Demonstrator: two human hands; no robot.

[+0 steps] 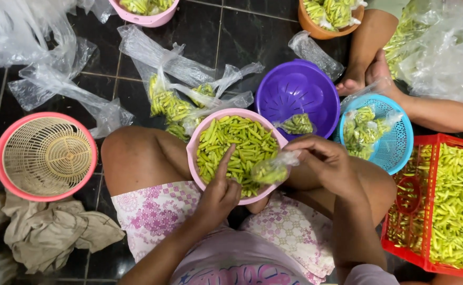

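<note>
A pink bowl (193, 153) full of green chillies sits in my lap between my knees. My left hand (218, 192) rests at the bowl's near rim, its forefinger stretched out over the chillies and touching them. My right hand (323, 161) is closed on the neck of a small clear plastic bag (271, 170) partly filled with chillies, held over the bowl's right edge.
A purple colander (294, 89) holds one filled bag, a blue basket (395, 142) holds several. A red crate (455, 206) of chillies stands right. An empty pink-rimmed basket (45, 155) and cloth (52, 232) lie left. Loose plastic bags (57, 79) cover the dark tiles. Another person's foot (355, 79) is top right.
</note>
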